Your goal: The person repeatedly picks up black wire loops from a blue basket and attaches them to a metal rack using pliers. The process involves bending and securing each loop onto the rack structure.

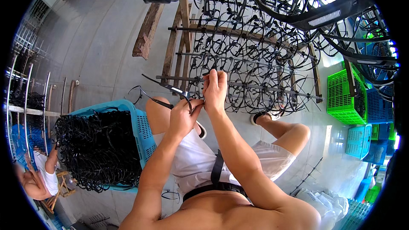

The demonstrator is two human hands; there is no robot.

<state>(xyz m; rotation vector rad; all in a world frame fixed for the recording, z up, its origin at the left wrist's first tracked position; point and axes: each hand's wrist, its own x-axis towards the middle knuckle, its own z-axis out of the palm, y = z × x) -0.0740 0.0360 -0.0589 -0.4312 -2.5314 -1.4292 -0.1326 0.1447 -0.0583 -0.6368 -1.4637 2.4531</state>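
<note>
My left hand (185, 113) is closed round a thin, curved black plastic piece (164, 86) with a glossy pale patch. Its long ends stick out to the left of the fingers. Close beside it, my right hand (216, 88) is pinched at the near-left part of a dark metal rod (181, 78); a small dark bit shows at its fingertips, but what it grips is hidden. Several similar black pieces (255, 70) hang in rows from the parallel rods in front of me.
At my left stands a blue crate (142, 121) heaped with black pieces (100, 149). Wooden beams (147, 32) support the rods. Black parts (336, 15) hang overhead at the upper right. Green crates (343, 98) stand at right. Another person (40, 176) sits at far left.
</note>
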